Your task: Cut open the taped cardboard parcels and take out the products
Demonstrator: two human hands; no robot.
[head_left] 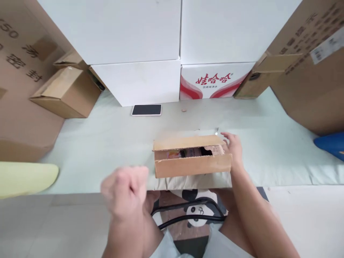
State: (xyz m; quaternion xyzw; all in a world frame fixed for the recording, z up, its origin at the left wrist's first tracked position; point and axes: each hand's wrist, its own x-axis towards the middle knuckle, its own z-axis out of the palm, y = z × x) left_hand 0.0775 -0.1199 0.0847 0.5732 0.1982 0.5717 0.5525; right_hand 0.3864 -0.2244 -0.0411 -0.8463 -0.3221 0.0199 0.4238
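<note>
A brown cardboard box [193,168] lies near the front edge of the cloth-covered table, its long top flaps partly raised. Through the gap, some printed, coloured contents [174,154] and a dark patch show; I cannot tell what they are. My right hand [234,150] is at the box's right end, gripping it, with one finger stretched out along the far side. To the left of the box, in front of the table edge, my left hand [125,190] is closed in a fist, blurred by motion. Whatever it may hold is hidden.
A phone [146,110] lies behind, before stacked white cartons [139,84]. A small pale tool [216,131] lies just beyond the box. Large brown cartons [24,107] flank both sides, with a smaller box [70,93] at left. A black-framed stool [188,215] stands below.
</note>
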